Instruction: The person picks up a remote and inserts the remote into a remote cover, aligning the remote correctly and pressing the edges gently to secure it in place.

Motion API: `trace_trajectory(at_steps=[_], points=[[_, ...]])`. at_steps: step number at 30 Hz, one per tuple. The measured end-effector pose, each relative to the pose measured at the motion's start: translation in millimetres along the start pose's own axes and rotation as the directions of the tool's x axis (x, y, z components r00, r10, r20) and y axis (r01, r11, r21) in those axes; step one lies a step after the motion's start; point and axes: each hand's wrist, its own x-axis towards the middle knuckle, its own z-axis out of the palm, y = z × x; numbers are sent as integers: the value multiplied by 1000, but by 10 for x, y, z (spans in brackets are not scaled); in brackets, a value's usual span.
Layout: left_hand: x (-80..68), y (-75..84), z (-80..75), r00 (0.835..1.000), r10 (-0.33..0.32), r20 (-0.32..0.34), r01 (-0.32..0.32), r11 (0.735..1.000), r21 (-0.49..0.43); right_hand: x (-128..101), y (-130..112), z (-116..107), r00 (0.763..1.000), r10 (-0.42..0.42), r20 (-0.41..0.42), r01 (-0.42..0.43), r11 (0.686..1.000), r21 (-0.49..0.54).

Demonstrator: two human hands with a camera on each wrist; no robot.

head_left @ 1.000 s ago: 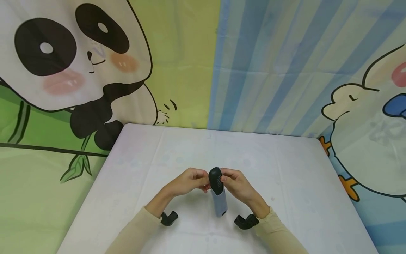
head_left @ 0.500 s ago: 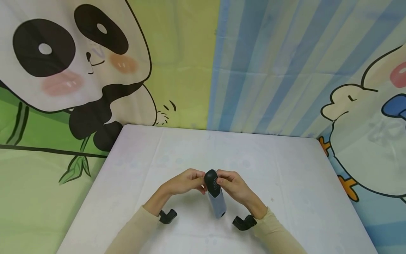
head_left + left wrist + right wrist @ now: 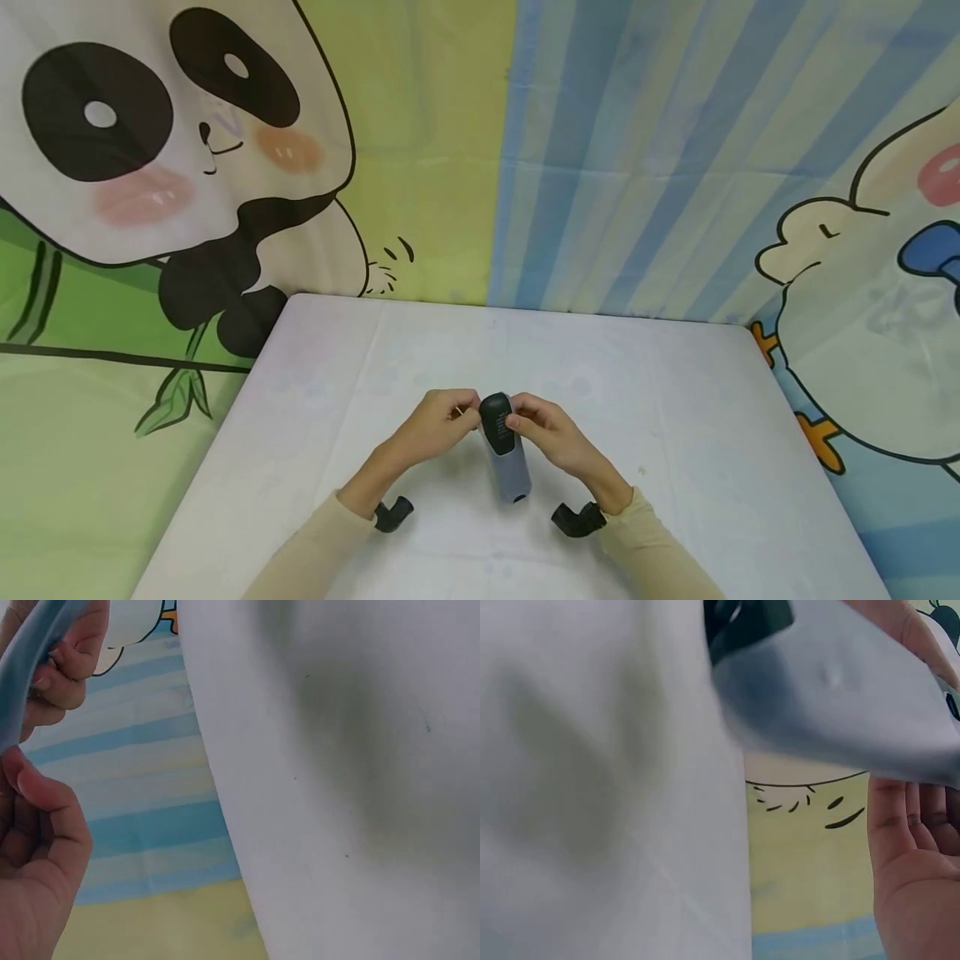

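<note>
device [image 3: 507,457] with tiny lettering [image 3: 501,422] (apparently)

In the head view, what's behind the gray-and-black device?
White tabletop shows around the gray-and-black device. The part directly behind it is covered; how far the left hand and right hand reach behind cannot be seen there.

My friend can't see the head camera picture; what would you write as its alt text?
A person's left hand and right hand hold a black-and-grey gadget between them, over a white table. Behind it is a cartoon backdrop with a big panda on the picture's left and blue stripes in the middle.
</note>
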Motion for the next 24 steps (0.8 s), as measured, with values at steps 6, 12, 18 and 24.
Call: trace_trajectory(at_steps=[6,12,18,24], points=[[-17,95,-10,968,135,-210,-101,981,163,48,-63,19,999,-43,8,43,996,-80],[2,265,-69,913,242,-329,-158,952,262,172,-381,121,997,-70,-34,58,957,-283],[37,335,-49,851,431,-298,-268,847,459,232,-588,205,986,-79,-149,11,912,-410],[103,374,25,788,568,-237,-278,672,687,239,-517,223,960,-123,-252,13,916,-400]])
